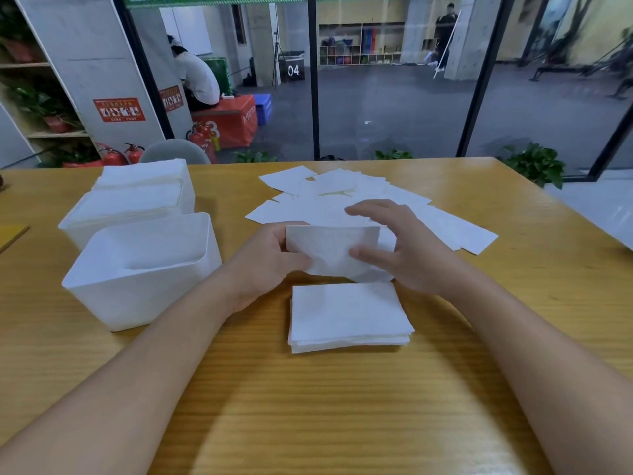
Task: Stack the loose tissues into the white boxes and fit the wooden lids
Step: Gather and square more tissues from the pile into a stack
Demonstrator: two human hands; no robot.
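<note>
My left hand (pixel 265 260) grips a white folded tissue (pixel 334 250) at its left edge, lifted above the table. My right hand (pixel 407 246) touches the tissue's right edge with its thumb, the fingers arched over it. Just below lies a neat stack of tissues (pixel 347 315) on the wooden table (pixel 342 406). Loose tissues (pixel 346 192) are spread out behind my hands. An empty white box (pixel 144 269) stands at the left. Behind it, a second white box (pixel 133 204) holds tissues up to its rim.
A yellowish flat piece (pixel 12 234) pokes in at the table's left edge; I cannot tell what it is. A grey chair back (pixel 174 150) stands beyond the far edge. A glass wall and potted plants lie behind the table.
</note>
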